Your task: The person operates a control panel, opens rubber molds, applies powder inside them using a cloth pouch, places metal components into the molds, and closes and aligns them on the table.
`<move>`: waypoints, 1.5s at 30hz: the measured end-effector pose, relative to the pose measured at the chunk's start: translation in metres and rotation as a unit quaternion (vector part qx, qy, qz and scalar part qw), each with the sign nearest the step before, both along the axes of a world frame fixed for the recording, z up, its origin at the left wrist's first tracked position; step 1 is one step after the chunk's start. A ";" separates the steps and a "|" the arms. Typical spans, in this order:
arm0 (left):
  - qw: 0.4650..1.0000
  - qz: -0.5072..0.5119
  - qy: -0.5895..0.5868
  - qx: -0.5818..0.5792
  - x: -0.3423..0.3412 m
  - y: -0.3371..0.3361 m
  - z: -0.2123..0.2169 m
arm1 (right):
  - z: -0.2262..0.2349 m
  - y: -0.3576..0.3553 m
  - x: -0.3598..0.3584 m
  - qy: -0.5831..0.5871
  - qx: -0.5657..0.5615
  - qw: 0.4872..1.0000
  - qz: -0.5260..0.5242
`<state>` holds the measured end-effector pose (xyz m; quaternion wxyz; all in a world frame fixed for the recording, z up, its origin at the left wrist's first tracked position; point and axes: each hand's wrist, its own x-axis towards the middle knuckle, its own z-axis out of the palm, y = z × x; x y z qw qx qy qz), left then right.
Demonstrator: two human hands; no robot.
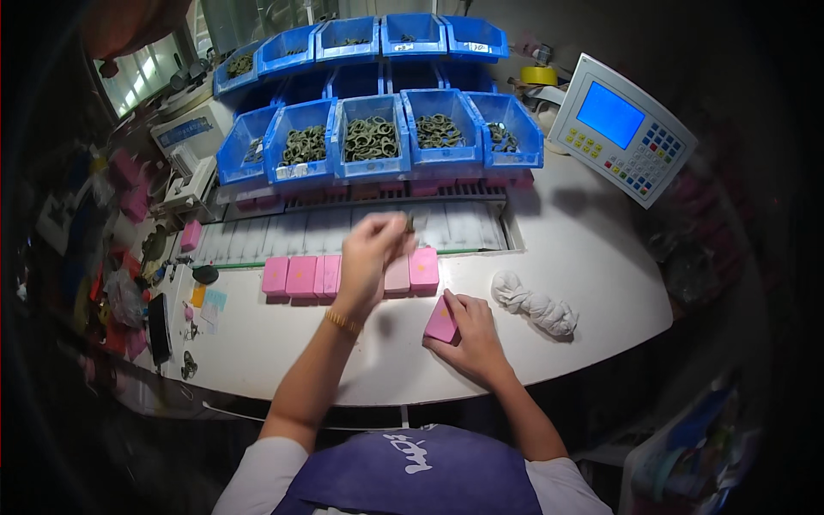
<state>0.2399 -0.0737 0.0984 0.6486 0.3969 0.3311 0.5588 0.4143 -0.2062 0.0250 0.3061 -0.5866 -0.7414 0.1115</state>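
My left hand (378, 246) is raised over the row of pink blocks, slightly blurred, its fingers pinched together. At its fingertips shows a small dark greenish piece (408, 225), too blurred for its shape to be made out. Around a pink block (441, 321) at the table's front, my right hand (472, 335) is closed, thumb and fingers on its sides. Several more pink blocks (303, 276) stand side by side in a row behind, partly hidden by my left forearm. The end block (424, 268) of that row stands just beyond my right hand.
Blue bins (371, 137) of dark green rings are stacked at the back. A keypad console with a blue screen (611, 116) stands at the right. Near my right hand lies a twisted white cloth (534, 304). A lined white panel (343, 234) runs behind the row.
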 end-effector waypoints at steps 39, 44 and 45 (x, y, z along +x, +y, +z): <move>0.833 -0.010 0.454 0.316 -0.021 -0.105 -0.055 | 0.001 -0.005 -0.038 0.483 -0.263 0.832 0.080; 0.829 0.032 0.427 0.359 -0.023 -0.106 -0.075 | -0.002 -0.012 -0.049 0.455 -0.178 0.872 0.036; 0.834 0.044 0.416 0.360 -0.022 -0.107 -0.077 | -0.001 -0.013 -0.050 0.440 -0.158 0.884 0.029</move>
